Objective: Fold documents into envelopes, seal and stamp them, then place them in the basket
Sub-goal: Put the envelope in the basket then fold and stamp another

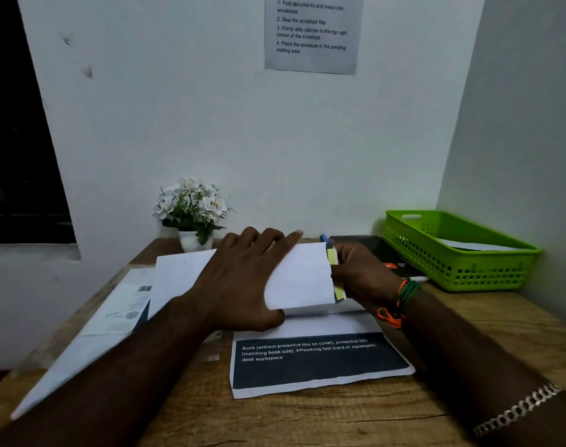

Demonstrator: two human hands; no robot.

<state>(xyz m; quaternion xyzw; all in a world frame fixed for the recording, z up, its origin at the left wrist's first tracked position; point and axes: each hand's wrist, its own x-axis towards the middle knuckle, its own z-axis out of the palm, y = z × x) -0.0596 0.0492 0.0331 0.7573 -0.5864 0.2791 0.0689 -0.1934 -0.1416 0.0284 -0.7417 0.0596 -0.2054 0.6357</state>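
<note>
Inserting the document point(332, 257) into the envelope point(301, 275), left of the basket point(488, 272).
My left hand point(243, 279) grips the envelope, my right hand point(362, 272) pinches the document; next I think: push fully in, seal.

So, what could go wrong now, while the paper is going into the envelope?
1. The folded document, its yellow edge still outside the envelope, may jam or crumple as the right hand pushes it.
2. The envelope bows under the left hand; squeezing could crease it.
3. The printed sheet lies loose right beneath and might slide or get caught up.
</note>
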